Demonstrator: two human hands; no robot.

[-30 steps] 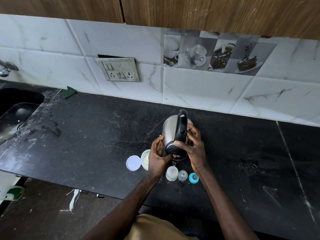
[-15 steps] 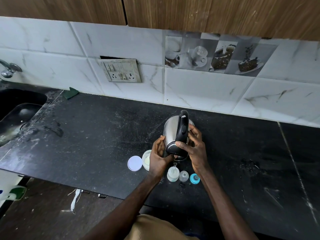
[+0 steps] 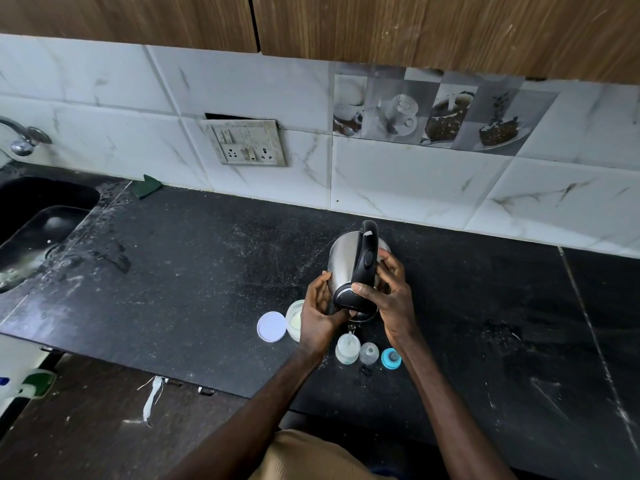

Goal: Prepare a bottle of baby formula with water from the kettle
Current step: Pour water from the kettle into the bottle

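Pouring stage, lower centre of frame: your left hand [image 3: 318, 315] cups the tilted kettle [image 3: 343, 261], your right hand [image 3: 393, 301] grips its handle, and the spout hangs over the open bottle [image 3: 347, 348]. Outstanding, in my judgement: fitting the blue teat ring [image 3: 391, 358] and shaking

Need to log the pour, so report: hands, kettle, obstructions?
Left hand and right hand grip kettle from either side. Kettle tipped, spout over the open bottle. Nothing between spout and bottle.
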